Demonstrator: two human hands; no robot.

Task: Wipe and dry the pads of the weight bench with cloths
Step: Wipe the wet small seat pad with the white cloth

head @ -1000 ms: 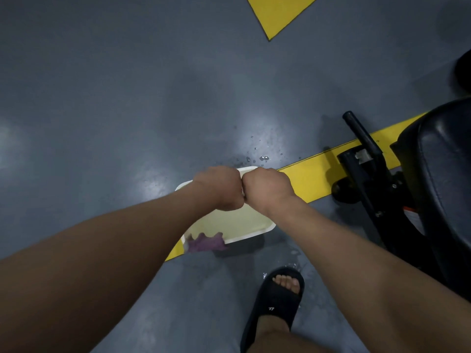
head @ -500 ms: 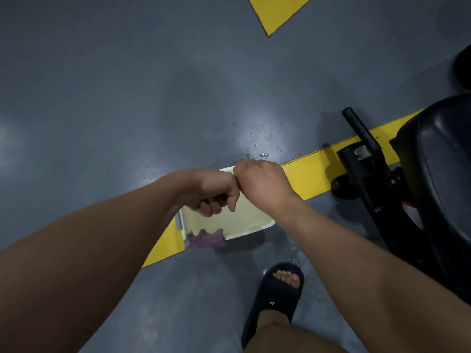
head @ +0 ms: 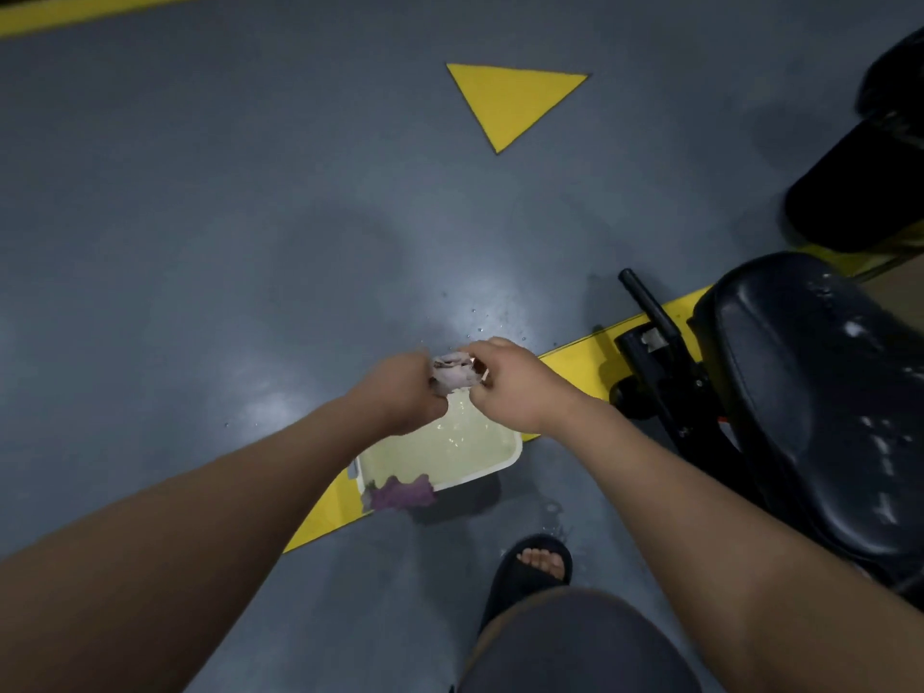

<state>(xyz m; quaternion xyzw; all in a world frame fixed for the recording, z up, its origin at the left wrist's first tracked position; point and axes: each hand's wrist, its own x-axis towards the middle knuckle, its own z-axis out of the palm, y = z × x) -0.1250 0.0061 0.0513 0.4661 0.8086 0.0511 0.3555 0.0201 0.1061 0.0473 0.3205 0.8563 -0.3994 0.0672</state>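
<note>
My left hand [head: 400, 392] and my right hand [head: 510, 382] both grip a small, bunched pale cloth [head: 452, 375] between them, above a white basin [head: 500, 470] of cloudy water on the floor. A purple cloth [head: 402, 495] hangs over the basin's near rim. The weight bench's black seat pad [head: 820, 407], flecked with wet spots, lies to the right, with its black frame [head: 665, 372] between it and the basin. Another black pad [head: 860, 182] shows at the upper right.
The floor is grey with a yellow stripe [head: 575, 357] under the basin and a yellow triangle [head: 510, 102] farther out. Water drops lie on the floor beyond the basin. My foot in a black sandal [head: 530, 572] stands just below the basin.
My fists were pressed together over the basin; now they have drawn slightly apart and the pale cloth shows between them. The view has tilted up, showing more floor and bench.
</note>
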